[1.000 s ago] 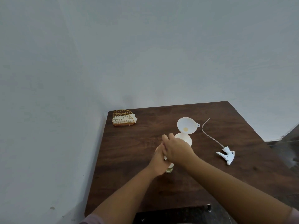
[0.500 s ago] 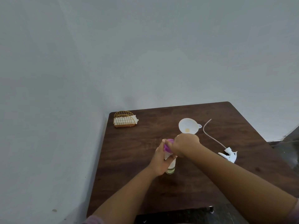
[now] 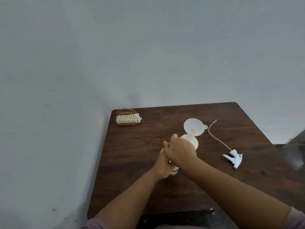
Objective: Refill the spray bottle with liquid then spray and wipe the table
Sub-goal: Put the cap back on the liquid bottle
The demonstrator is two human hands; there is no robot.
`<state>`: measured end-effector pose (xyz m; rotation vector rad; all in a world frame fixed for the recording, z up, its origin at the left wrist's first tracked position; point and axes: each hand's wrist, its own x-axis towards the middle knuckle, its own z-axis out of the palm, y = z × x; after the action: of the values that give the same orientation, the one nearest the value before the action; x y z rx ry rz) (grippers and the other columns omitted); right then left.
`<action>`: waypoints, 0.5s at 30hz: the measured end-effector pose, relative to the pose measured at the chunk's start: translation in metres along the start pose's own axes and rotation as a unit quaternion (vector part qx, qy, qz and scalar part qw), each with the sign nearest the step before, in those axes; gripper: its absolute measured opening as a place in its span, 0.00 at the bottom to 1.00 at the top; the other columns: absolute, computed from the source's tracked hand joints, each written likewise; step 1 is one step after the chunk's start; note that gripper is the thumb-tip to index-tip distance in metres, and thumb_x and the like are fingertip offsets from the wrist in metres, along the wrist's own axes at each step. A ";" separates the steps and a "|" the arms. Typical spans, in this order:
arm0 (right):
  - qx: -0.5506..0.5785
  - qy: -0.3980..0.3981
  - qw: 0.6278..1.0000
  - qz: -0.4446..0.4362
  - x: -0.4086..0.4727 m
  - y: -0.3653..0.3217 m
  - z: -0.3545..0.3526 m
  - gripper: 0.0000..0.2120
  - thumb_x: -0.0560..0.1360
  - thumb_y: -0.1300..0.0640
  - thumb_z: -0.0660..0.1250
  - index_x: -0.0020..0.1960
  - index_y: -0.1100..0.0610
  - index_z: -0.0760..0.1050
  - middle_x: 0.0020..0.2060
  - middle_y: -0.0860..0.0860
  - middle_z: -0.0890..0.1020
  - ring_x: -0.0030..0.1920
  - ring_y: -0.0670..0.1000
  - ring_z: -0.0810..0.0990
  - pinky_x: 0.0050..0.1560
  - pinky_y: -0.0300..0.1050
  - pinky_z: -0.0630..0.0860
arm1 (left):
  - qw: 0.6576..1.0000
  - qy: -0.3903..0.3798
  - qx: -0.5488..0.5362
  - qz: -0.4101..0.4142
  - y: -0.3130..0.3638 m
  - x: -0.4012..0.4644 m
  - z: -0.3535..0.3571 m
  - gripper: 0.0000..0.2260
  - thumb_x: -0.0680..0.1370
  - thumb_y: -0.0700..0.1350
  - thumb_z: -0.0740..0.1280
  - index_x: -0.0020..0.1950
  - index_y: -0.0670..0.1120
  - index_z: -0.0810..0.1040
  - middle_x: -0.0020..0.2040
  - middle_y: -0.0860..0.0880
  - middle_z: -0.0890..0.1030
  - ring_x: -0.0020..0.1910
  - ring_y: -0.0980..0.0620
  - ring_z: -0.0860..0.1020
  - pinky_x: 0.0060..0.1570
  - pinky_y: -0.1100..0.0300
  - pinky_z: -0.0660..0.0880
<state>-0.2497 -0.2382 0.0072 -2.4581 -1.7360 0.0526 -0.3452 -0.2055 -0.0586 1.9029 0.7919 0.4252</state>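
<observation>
The refill bottle (image 3: 224, 173) stands on the table (image 3: 142, 151) under my hands: my left hand (image 3: 162, 166) is wrapped round its body and my right hand (image 3: 180, 150) is curled over its top, hiding the cap. Just beyond my right hand stands the spray bottle (image 3: 192, 140) with a funnel (image 3: 194, 126) in its neck. Right of my hands lies the sprayer head (image 3: 233, 158) with its tube (image 3: 214, 134), and far off to the left a napkin holder (image 3: 127, 117).
</observation>
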 end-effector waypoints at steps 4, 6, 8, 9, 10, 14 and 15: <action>0.011 -0.020 0.999 -0.023 -0.001 0.011 -0.008 0.15 0.80 0.45 0.51 0.50 0.56 0.66 0.36 0.51 0.73 0.33 0.51 0.72 0.33 0.44 0.66 | 1.000 0.001 -0.017 -0.004 0.003 0.001 -0.003 0.18 0.75 0.36 0.69 0.61 0.51 0.73 0.59 0.54 0.76 0.57 0.66 0.74 0.58 0.64 0.73; -0.018 -0.022 0.990 -0.135 0.003 0.017 -0.013 0.15 0.80 0.46 0.51 0.56 0.56 0.67 0.43 0.53 0.72 0.36 0.53 0.74 0.33 0.45 0.67 | 0.999 0.008 -0.032 -0.010 0.005 0.001 -0.005 0.20 0.75 0.36 0.70 0.61 0.53 0.71 0.57 0.57 0.75 0.58 0.66 0.75 0.58 0.64 0.73; -0.062 -0.041 0.967 -0.243 0.006 0.020 -0.018 0.15 0.81 0.47 0.50 0.58 0.56 0.67 0.48 0.54 0.72 0.41 0.56 0.78 0.35 0.48 0.70 | 0.999 0.000 -0.048 -0.005 0.002 0.004 -0.005 0.21 0.75 0.35 0.71 0.64 0.50 0.69 0.58 0.59 0.74 0.58 0.65 0.75 0.58 0.68 0.72; -0.083 -0.045 0.958 -0.271 0.008 0.022 -0.018 0.16 0.82 0.48 0.50 0.58 0.57 0.68 0.48 0.54 0.73 0.42 0.55 0.77 0.35 0.48 0.72 | 0.999 0.000 -0.048 -0.006 0.002 0.004 -0.004 0.22 0.75 0.35 0.71 0.64 0.49 0.69 0.57 0.60 0.73 0.59 0.62 0.75 0.58 0.68 0.72; -0.108 -0.049 0.954 -0.275 0.009 0.024 -0.016 0.16 0.82 0.50 0.50 0.58 0.59 0.71 0.47 0.54 0.73 0.42 0.54 0.76 0.34 0.48 0.72 | 0.999 0.006 -0.052 -0.012 0.004 0.005 -0.003 0.22 0.75 0.36 0.71 0.65 0.48 0.69 0.57 0.61 0.72 0.60 0.60 0.74 0.59 0.67 0.73; -0.162 -0.085 0.965 -0.187 0.000 0.009 -0.008 0.13 0.80 0.58 0.56 0.56 0.65 0.74 0.39 0.59 0.68 0.40 0.54 0.70 0.34 0.45 0.71 | 0.999 0.020 -0.029 -0.032 0.002 0.004 0.003 0.30 0.75 0.39 0.71 0.74 0.48 0.63 0.64 0.58 0.66 0.67 0.57 0.66 0.67 0.60 0.68; -0.139 -0.086 0.979 -0.124 0.000 0.005 -0.003 0.12 0.78 0.59 0.58 0.56 0.65 0.73 0.38 0.59 0.67 0.40 0.55 0.71 0.36 0.46 0.71 | 0.999 0.021 -0.008 -0.027 0.001 0.004 0.004 0.31 0.75 0.40 0.71 0.74 0.48 0.62 0.66 0.57 0.65 0.68 0.58 0.65 0.66 0.62 0.66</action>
<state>-0.2449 -0.2401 0.0101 -2.4568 -2.2529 -0.0027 -0.3397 -0.2056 -0.0592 1.8582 0.8627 0.4389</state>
